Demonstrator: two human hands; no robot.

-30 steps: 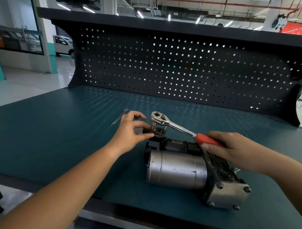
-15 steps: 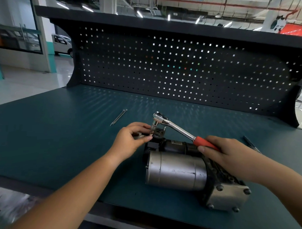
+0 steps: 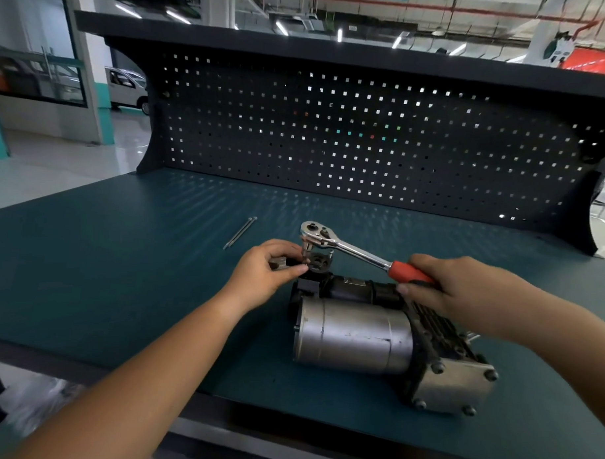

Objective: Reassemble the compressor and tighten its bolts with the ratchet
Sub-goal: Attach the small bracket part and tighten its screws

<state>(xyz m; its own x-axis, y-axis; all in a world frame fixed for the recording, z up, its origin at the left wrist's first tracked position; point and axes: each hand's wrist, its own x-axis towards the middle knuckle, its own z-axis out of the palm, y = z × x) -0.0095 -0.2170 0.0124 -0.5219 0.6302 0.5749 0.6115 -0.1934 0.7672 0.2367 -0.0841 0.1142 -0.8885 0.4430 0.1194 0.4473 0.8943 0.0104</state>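
Two hands share this step. Your right hand [image 3: 453, 289] has its grip clamped round the red handle of the ratchet [image 3: 348, 249]. Your left hand [image 3: 265, 272] pinches thumb and forefinger on the socket [image 3: 305, 252] under the ratchet's head, where it meets the small black fitting [image 3: 320, 261] at the far left end of the compressor [image 3: 352, 337]. The compressor lies on its side near the front edge of the desk [image 3: 121, 274], silver drum toward you and bolted end plate to your right.

You appear to be seating the socket on one of that fitting's bolts. Your fingers cover the joint, so I cannot tell whether it is fully home. Feel for it dropping square onto the bolt head before you pull. Hold the ratchet's head level and swing the handle in short arcs, so the socket does not ride off.

Nothing clamps the compressor, and a round drum may roll under a hard pull, so let your left hand brace against it. A small bolt wants snug, not forced.

Two long thin bolts [image 3: 240, 233] lie together beyond your left hand, well apart from the compressor. Most likely they go in later.
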